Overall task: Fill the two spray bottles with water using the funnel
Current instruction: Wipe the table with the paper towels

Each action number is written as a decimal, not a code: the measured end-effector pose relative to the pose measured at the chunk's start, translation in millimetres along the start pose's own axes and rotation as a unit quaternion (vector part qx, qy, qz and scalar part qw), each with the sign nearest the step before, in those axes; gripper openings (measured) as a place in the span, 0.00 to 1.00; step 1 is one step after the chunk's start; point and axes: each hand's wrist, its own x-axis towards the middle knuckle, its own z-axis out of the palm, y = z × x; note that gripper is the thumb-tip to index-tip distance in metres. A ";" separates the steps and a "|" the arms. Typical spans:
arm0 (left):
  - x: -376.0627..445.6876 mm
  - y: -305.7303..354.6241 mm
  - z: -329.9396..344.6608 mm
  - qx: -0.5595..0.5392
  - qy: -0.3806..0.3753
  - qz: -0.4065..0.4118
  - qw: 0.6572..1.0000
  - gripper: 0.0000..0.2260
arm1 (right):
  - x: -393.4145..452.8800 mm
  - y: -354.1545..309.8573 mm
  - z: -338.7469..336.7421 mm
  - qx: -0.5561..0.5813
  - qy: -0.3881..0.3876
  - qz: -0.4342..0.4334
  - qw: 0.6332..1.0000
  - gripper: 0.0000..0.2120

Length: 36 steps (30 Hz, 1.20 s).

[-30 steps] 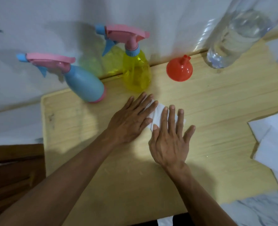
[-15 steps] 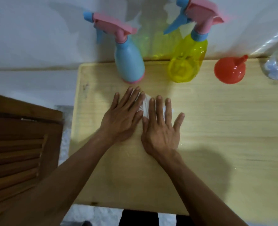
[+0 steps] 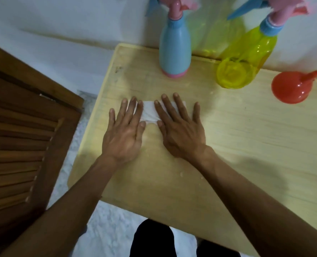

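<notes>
A blue spray bottle (image 3: 174,45) with a pink trigger head stands at the back of the wooden table (image 3: 246,145). To its right leans a yellow spray bottle (image 3: 246,62) with the same kind of head. A red funnel (image 3: 291,87) lies mouth-down at the far right. My left hand (image 3: 124,130) and my right hand (image 3: 180,128) lie flat side by side, fingers straight, pressing a folded white tissue (image 3: 149,112) onto the table in front of the blue bottle.
A brown louvred wooden door (image 3: 20,138) stands at the left beside the table's left edge. White wall runs behind the bottles. Pale marbled floor (image 3: 107,232) shows below the table's front edge, with my dark-clothed legs there.
The view swung left; the water bottle left the frame. Both hands slid the tissue leftward across the table and spread apart, so more tissue shows between them.
</notes>
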 end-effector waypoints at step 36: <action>-104.6 265.6 73.1 -0.060 0.002 -0.125 0.990 0.33 | -131.6 196.4 -57.1 -0.039 -0.124 -0.191 0.973 0.27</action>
